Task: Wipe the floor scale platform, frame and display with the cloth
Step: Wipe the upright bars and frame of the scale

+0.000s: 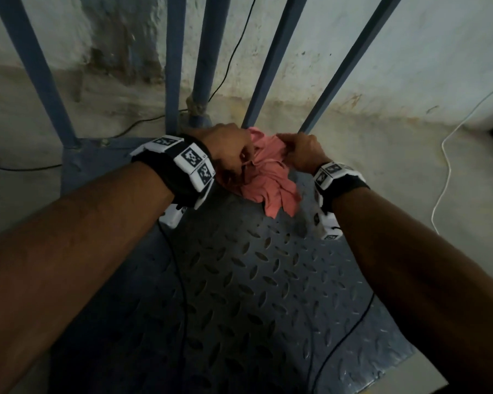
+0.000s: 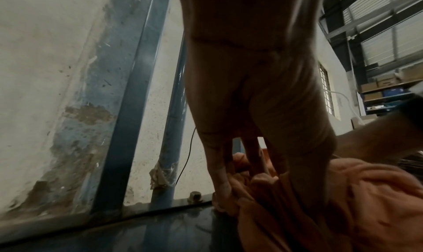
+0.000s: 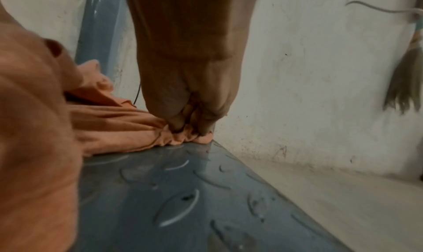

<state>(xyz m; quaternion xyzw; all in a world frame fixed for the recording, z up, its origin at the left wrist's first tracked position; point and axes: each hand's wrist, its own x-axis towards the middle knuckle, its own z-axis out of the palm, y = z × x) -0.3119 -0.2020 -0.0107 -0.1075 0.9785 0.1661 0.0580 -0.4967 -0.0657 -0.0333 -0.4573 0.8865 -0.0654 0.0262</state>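
A crumpled pink cloth [image 1: 268,177] lies at the far end of the blue-grey tread-plate platform [image 1: 254,280] of the floor scale. My left hand [image 1: 234,150] grips the cloth's left side, fingers curled into the folds [image 2: 231,189]. My right hand [image 1: 299,150] pinches its right edge against the platform's far right corner [image 3: 190,129]. Blue frame bars [image 1: 175,61] rise behind the platform. The display is out of view.
A stained white wall [image 1: 382,52] stands close behind the frame. A thin black cable [image 1: 231,61] runs down by the taped post [image 2: 164,174], and a white cable [image 1: 447,155] lies on the concrete floor at right. A broom [image 3: 405,78] leans on the wall. Shelves [image 2: 384,93] stand farther off.
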